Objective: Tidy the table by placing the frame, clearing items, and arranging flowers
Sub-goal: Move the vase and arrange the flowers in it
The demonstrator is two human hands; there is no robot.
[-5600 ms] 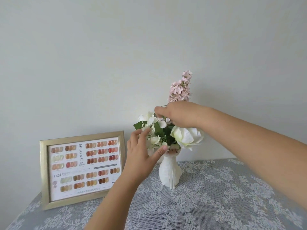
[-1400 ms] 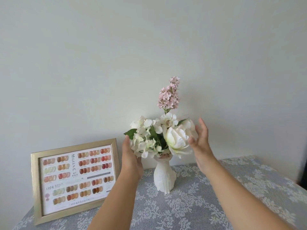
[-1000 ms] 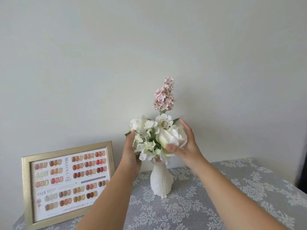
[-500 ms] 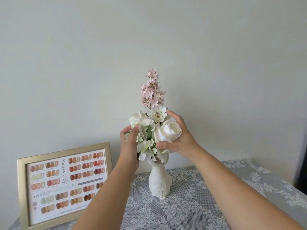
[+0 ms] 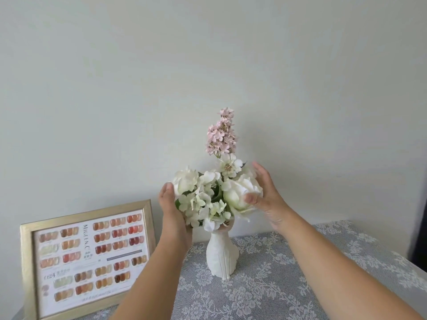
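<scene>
Flowers (image 5: 212,199) sit in white vase (image 5: 222,255), mid-table near the back edge; frame (image 5: 86,257) stands at back-left corner. Your left hand (image 5: 172,211) and right hand (image 5: 265,195) cup the bouquet, fingers loose, gripping nothing. Nudge blooms gently; vase looks tippy.

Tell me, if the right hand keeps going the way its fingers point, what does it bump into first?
Probably the wall. The right hand cups the big white rose with its fingers aimed up and away, past the flowers; depth is hard to judge.

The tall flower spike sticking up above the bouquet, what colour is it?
Pale pink flower spike, seen clearly in the head view.
</scene>
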